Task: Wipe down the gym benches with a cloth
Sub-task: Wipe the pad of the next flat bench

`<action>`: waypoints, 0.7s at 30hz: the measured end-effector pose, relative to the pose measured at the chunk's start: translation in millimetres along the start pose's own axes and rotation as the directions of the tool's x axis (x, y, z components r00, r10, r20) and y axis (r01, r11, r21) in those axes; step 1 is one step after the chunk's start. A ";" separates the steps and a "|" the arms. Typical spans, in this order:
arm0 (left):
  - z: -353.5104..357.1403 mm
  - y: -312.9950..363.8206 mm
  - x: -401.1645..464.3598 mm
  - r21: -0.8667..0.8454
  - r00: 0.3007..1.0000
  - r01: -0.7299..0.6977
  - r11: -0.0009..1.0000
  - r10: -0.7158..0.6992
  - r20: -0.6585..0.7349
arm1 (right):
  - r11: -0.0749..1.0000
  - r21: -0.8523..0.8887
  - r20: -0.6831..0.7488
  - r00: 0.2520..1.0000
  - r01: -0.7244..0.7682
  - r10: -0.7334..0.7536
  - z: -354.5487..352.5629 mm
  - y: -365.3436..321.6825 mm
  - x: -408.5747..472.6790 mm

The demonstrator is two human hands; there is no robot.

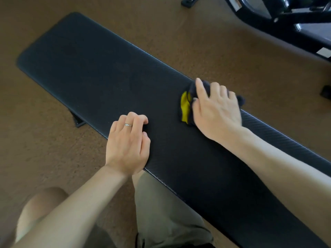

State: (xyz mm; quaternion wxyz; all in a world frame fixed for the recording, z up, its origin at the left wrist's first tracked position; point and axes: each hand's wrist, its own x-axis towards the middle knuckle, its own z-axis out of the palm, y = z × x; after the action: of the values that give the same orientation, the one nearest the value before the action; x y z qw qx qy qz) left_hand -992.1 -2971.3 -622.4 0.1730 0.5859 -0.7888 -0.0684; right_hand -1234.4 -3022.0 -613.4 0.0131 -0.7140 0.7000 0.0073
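A long black padded gym bench (93, 68) runs diagonally from the upper left to the lower right. My right hand (216, 108) presses a dark cloth with a yellow patch (185, 106) flat on the bench's far side, fingers spread over it. My left hand (128, 144) rests on the bench's near edge, fingers curled, a ring on one finger, nothing in it.
Brown speckled floor (161, 25) surrounds the bench. Black machine frames (286, 20) stand at the upper right, and a black foot (325, 91) at the right edge. A bench leg foot (78, 120) shows below the near edge. My knees and khaki shorts (161, 212) are at the bottom.
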 end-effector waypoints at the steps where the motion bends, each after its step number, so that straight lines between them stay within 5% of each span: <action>1: -0.4 0.7 0.5 0.000 1.000 0.001 1.000 -0.001 0.004 | 1.000 0.023 0.004 1.000 0.013 -0.013 -1.5 -15.6 17.1; 9: -4.3 -3.1 -0.4 -0.072 0.999 -0.035 0.997 0.036 0.011 | 0.982 0.152 0.001 0.994 0.112 -0.113 -4.8 -102.8 120.3; 21: -7.8 -13.8 4.2 -0.103 0.990 -0.089 0.991 0.100 0.100 | 0.995 0.081 0.048 0.997 -0.065 0.061 -5.7 -5.2 -16.4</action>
State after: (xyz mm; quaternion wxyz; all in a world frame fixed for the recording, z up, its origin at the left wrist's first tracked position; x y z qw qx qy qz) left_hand -977.9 -2978.7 -618.6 0.1629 0.5342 -0.8193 -0.1297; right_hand -1229.5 -3005.6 -607.2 0.0582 -0.6902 0.7213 -0.0049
